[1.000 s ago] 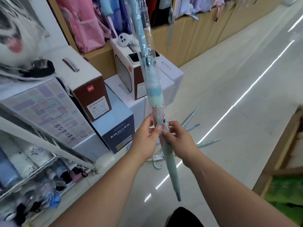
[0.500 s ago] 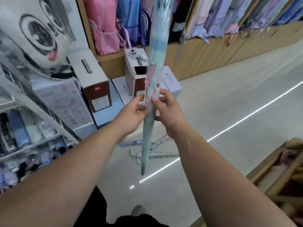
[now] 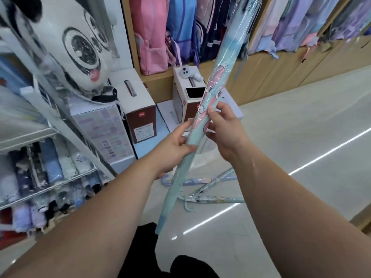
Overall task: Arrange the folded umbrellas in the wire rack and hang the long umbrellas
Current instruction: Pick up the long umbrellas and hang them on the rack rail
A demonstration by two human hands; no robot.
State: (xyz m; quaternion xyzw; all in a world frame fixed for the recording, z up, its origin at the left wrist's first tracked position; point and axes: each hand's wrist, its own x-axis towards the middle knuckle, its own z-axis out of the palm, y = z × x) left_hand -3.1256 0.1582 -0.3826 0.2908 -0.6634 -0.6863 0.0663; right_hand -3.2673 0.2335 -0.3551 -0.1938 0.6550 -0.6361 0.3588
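Wire rack [image 3: 60, 183] stood at the far left, its shelves already packed with folded umbrellas [image 3: 51, 159] lying side by side, so that half of the job looked largely done, though blur hid whether any were loose; just right of it the left hand [image 3: 174, 149] gripped a long umbrella [image 3: 202, 121], fingers and thumb curled round its teal, plastic-wrapped body; the right hand [image 3: 226, 133] sat a little higher on the same body, thumb and fingertips pinching the wrapper near the pink print; the umbrella was held in the air between both hands in front of the boxes, touching neither floor nor rack; its long axis ran on a slant, lower end down-left near the person's legs, upper end up-right and out past the top of the view, so the handle could not be seen; no hook or rail for it showed either; below the right forearm several more long umbrellas [image 3: 214, 200] lay crossed on the floor, so the hanging part seemed to be mostly ahead, with this one in hand and those to follow.
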